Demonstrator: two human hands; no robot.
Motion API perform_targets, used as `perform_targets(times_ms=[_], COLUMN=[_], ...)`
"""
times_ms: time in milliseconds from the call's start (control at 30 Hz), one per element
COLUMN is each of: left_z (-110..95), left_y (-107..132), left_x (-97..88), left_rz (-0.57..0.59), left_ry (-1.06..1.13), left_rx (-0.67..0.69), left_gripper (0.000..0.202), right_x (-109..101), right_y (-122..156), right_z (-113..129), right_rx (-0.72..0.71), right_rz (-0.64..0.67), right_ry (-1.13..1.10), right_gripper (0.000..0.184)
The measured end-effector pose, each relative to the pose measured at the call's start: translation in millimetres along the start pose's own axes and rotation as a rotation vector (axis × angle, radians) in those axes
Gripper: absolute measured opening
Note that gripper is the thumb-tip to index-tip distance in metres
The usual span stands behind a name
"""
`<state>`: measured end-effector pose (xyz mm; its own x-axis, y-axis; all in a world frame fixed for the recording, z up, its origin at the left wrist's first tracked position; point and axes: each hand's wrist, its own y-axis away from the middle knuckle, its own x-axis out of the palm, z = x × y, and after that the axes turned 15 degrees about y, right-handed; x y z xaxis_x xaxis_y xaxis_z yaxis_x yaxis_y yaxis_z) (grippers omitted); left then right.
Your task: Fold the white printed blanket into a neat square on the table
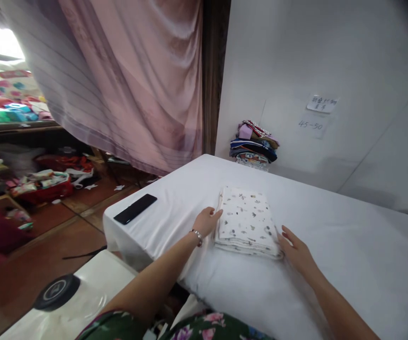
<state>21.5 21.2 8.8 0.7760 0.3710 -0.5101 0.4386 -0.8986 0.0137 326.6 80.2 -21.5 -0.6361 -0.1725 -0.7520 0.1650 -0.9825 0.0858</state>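
A folded white cloth with small printed motifs lies as a flat, layered rectangle on the white-covered table. At its left edge rests my left hand, a bracelet on the wrist; the fingers are extended beside the layers. My right hand is at the opposite edge, close to the near right corner, with the fingers stretched out and apart. Neither hand is closed around the cloth, though some fingertips are partly hidden along its sides.
A black phone lies at the table's left side. Folded clothes are stacked against the white wall at the back. A pink curtain hangs at the left. A round black object sits on a white surface at lower left.
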Motion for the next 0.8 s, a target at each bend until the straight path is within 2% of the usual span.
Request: perform_targets(times_ms=[100, 167, 300, 500, 600, 667, 800], left_z=[-7, -9, -10, -8, -8, -9, -7], left_y=[-26, -37, -50, -64, -65, -63, -59], left_x=[9.8, 16.9, 24.3, 21.8, 22.7, 24.4, 27.8], left_rz=[0.065, 0.086, 0.086, 0.124, 0.139, 0.137, 0.111], left_ry=[-0.017, -0.029, 0.01, -0.043, -0.12, -0.168, -0.18], left_rx=[-0.09, -0.127, -0.177, -0.188, -0.148, -0.107, -0.044], left_gripper=[0.051, 0.053, 0.06, 0.063, 0.061, 0.058, 0.057], right_x=[-5, -8, -10, -10, -9, -7, -4], right_y=[-16, -24, -31, -50, -59, -63, -67], right_z=[10, 18, 32, 38, 40, 41, 45], right_rx=[0.126, 0.178, 0.222, 0.285, 0.304, 0.283, 0.246], right_rz=[0.097, 0.147, 0.187, 0.228, 0.24, 0.283, 0.481], right_ry=[-0.202, -0.251, -0.25, -0.219, -0.245, -0.296, -0.541], right_gripper=[0.066, 0.067, 0.075, 0.086, 0.082, 0.073, 0.053])
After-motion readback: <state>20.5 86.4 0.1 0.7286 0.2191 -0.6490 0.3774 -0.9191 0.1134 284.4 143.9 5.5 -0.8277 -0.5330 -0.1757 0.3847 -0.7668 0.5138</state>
